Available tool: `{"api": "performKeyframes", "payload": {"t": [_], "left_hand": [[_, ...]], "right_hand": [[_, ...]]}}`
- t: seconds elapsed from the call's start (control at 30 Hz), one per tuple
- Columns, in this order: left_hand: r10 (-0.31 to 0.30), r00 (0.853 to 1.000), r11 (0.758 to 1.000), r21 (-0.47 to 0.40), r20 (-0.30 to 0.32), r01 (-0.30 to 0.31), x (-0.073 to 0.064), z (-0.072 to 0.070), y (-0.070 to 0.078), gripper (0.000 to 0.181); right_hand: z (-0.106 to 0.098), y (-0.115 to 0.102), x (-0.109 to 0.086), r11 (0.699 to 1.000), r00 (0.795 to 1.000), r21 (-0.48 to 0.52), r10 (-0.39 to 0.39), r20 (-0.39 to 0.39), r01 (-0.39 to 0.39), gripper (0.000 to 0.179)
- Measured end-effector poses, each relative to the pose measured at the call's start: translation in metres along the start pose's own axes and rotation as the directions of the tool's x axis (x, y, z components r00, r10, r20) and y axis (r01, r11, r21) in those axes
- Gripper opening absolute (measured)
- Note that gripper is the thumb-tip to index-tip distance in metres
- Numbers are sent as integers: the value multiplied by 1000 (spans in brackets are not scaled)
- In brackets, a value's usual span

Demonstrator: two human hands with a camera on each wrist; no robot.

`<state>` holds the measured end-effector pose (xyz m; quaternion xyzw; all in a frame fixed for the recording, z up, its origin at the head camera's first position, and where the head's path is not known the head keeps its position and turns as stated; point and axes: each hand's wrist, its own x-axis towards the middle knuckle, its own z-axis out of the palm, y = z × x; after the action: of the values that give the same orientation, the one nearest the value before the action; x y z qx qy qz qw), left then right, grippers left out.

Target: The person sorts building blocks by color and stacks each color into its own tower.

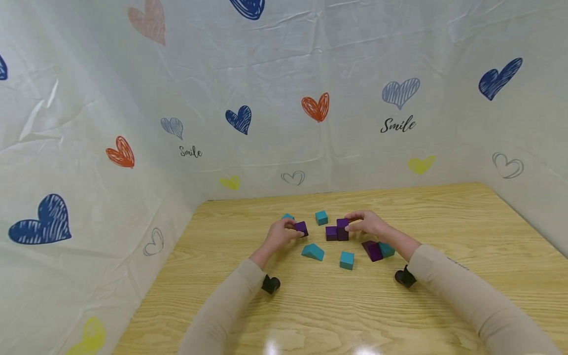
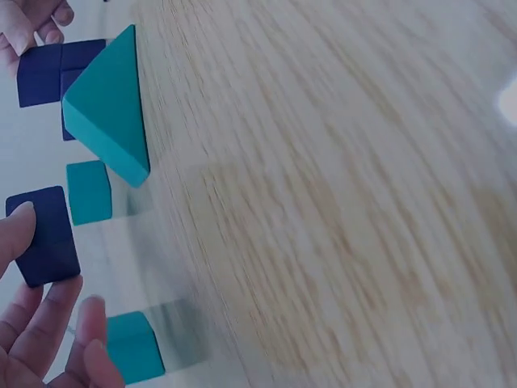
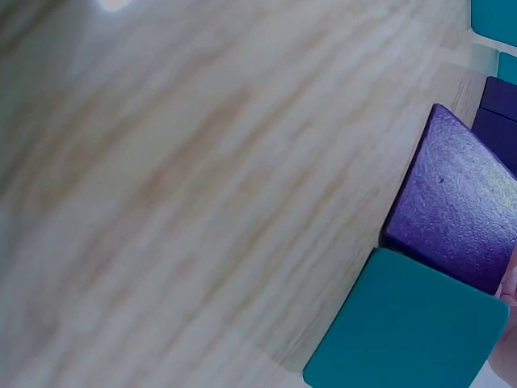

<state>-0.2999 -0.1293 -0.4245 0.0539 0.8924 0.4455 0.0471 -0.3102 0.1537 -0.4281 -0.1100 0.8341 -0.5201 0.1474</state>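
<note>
My left hand pinches a purple cube between thumb and fingertips; the left wrist view shows this cube held clear of a teal block. Over on the right, my right hand holds the upper part of a purple stack by its right side, thumb in front and fingers behind. Against that stack's left side sits another purple cube. In the right wrist view only a sliver of the right hand shows, behind a purple wedge.
Teal blocks lie about: a cube behind, a wedge and a cube in front, and one partly hidden behind the left hand. A teal block touches the purple wedge under the right forearm. A printed cloth hangs behind the wooden table.
</note>
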Motion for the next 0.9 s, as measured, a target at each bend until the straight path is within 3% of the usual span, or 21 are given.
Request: {"api": "performKeyframes", "payload": {"t": [0.27, 0.6, 0.9], "left_hand": [[86, 996, 996, -18, -30, -86, 2, 11, 8, 37], [101, 995, 992, -69, -16, -102, 7, 31, 18, 42], [111, 994, 993, -25, -16, -112, 14, 47, 26, 37]], "right_hand": [[1, 0, 0, 1000, 1000, 10, 8, 5, -8, 53], [1, -1, -1, 1000, 1000, 3, 12, 0, -12, 55], [0, 0, 1, 1000, 1000, 4, 17, -2, -17, 54]]}}
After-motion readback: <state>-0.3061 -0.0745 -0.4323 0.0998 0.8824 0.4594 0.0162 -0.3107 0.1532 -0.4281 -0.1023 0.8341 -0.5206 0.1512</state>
